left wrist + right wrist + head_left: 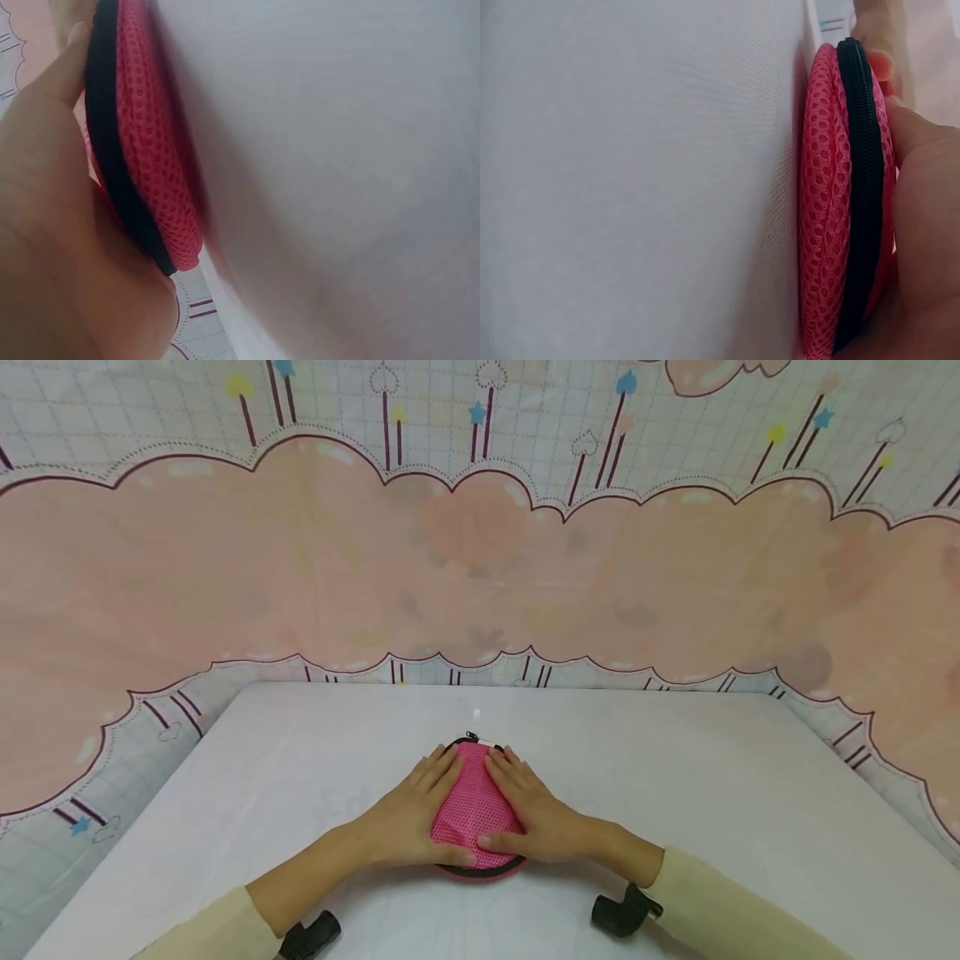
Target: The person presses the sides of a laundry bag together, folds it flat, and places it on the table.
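A round pink mesh zipper pouch (478, 806) with a black zipper band lies on the white table in the head view. My left hand (411, 810) rests over its left side, fingers extended forward and thumb along the near edge. On the other side my right hand (543, 814) lies the same way, its thumb on the mesh top. The zipper pull (471, 736) shows at the far edge. In the left wrist view the pouch (154, 142) is seen from its edge, bulging, and the right wrist view shows its closed-looking zipper (864, 165).
The white table (675, 760) spreads around the pouch. Behind it hangs a peach and white patterned cloth (480, 568). A black wrist-worn device (624, 912) sits by the right sleeve, and another black device (311, 935) by the left sleeve.
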Demonstrator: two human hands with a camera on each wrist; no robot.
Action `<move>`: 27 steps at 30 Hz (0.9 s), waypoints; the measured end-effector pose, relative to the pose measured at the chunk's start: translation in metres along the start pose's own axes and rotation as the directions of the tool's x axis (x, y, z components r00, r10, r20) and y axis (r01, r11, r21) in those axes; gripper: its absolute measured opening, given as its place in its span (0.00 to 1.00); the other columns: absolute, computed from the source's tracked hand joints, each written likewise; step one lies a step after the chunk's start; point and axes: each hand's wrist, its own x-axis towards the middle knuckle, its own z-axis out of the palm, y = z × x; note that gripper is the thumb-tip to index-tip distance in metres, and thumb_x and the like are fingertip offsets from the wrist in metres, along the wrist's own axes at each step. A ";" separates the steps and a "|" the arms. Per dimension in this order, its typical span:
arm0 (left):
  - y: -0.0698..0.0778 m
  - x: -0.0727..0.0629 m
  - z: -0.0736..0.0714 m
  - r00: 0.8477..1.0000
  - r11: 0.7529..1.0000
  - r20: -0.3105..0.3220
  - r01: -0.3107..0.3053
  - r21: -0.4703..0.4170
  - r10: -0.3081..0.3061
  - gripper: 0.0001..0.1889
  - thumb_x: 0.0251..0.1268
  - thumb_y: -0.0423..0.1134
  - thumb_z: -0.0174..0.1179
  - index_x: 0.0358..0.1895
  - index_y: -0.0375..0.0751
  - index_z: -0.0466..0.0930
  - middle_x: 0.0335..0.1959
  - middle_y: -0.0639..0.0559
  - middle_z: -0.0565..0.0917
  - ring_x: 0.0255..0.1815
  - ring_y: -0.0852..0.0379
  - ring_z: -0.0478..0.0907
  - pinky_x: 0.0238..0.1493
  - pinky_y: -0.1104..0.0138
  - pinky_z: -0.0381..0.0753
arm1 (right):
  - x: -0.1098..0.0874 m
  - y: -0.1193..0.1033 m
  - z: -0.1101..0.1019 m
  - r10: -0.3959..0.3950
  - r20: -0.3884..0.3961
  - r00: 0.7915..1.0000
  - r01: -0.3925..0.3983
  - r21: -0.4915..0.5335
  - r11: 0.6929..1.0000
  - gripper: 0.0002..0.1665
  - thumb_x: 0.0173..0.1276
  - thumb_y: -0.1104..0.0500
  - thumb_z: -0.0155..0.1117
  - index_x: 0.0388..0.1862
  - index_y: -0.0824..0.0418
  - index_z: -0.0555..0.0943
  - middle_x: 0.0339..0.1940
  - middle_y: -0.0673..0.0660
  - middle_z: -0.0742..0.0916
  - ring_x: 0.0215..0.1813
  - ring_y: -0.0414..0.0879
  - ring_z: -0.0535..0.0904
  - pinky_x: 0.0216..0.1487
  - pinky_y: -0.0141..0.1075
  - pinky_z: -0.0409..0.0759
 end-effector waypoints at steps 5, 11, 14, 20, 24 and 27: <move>0.004 0.002 -0.001 1.000 1.000 0.011 -0.001 0.019 0.000 0.60 0.51 0.74 0.55 0.74 0.29 0.47 0.76 0.38 0.45 0.75 0.39 0.39 0.72 0.50 0.46 | 0.000 -0.001 0.000 0.009 0.000 1.000 -0.009 -0.020 1.000 0.58 0.66 0.35 0.56 0.78 0.62 0.39 0.79 0.56 0.45 0.77 0.51 0.30 0.73 0.49 0.36; 0.009 0.003 0.003 1.000 0.995 0.009 0.015 0.096 -0.016 0.61 0.51 0.78 0.50 0.74 0.28 0.46 0.76 0.37 0.44 0.75 0.39 0.40 0.72 0.50 0.43 | 0.000 -0.002 0.003 -0.001 -0.013 1.000 0.000 -0.029 1.000 0.59 0.66 0.35 0.57 0.77 0.64 0.38 0.79 0.57 0.45 0.77 0.52 0.31 0.73 0.49 0.36; 0.009 0.003 0.004 1.000 0.995 0.020 0.018 0.095 -0.020 0.61 0.51 0.78 0.50 0.74 0.28 0.45 0.76 0.37 0.43 0.75 0.39 0.39 0.72 0.49 0.43 | 0.001 -0.002 0.003 -0.014 -0.019 1.000 0.013 -0.048 0.999 0.59 0.66 0.35 0.56 0.77 0.65 0.39 0.79 0.58 0.45 0.77 0.54 0.31 0.73 0.49 0.36; 0.008 0.003 0.004 0.998 0.996 0.044 0.033 0.088 -0.037 0.62 0.51 0.78 0.50 0.74 0.28 0.43 0.76 0.37 0.42 0.75 0.38 0.37 0.72 0.49 0.44 | 0.002 -0.002 0.002 -0.017 -0.011 1.000 0.017 -0.044 0.999 0.59 0.66 0.35 0.56 0.77 0.65 0.39 0.79 0.58 0.45 0.77 0.54 0.30 0.73 0.49 0.35; 0.009 0.003 0.004 0.997 0.997 0.061 0.045 0.069 -0.050 0.62 0.51 0.77 0.50 0.74 0.28 0.42 0.76 0.37 0.41 0.76 0.38 0.37 0.72 0.49 0.43 | 0.002 -0.001 0.004 -0.023 -0.017 1.000 0.023 -0.024 0.999 0.59 0.65 0.36 0.58 0.77 0.65 0.40 0.79 0.58 0.45 0.77 0.54 0.31 0.73 0.49 0.35; 0.009 0.002 0.004 0.996 0.998 0.071 0.047 0.051 -0.050 0.62 0.51 0.77 0.50 0.74 0.28 0.43 0.76 0.37 0.41 0.75 0.38 0.36 0.72 0.48 0.42 | 0.001 0.000 0.007 -0.021 -0.021 1.000 0.021 -0.015 1.000 0.59 0.65 0.36 0.58 0.77 0.65 0.40 0.79 0.58 0.45 0.77 0.54 0.31 0.73 0.50 0.35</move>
